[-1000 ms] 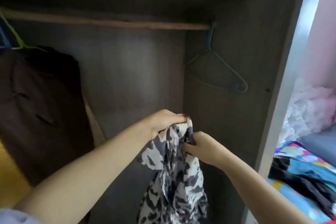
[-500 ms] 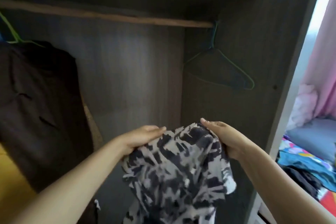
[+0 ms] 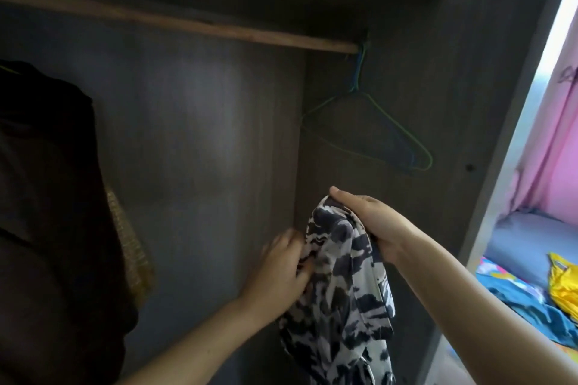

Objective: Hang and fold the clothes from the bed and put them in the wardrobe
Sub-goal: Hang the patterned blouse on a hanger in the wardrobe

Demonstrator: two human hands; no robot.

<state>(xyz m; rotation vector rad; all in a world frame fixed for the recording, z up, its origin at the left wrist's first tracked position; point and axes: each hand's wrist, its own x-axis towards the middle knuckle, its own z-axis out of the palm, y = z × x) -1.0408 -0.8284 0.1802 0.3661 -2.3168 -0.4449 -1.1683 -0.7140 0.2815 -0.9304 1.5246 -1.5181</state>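
Right hand (image 3: pixel 372 225) is clamping the patterned garment (image 3: pixel 341 297); left hand (image 3: pixel 281 272), blurred at its 9 o'clock, is touching it, grip unclear; hangers (image 3: pixel 391 131) at 12.

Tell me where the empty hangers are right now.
The empty hangers hang at the right end of the wooden rail, against the wardrobe's right wall, above the right hand.

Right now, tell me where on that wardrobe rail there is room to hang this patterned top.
The rail is bare between the dark garment at its left and the wire hangers bunched at its right end. The far right is tight against the side wall. Right hand grips the top; left hand touches it.
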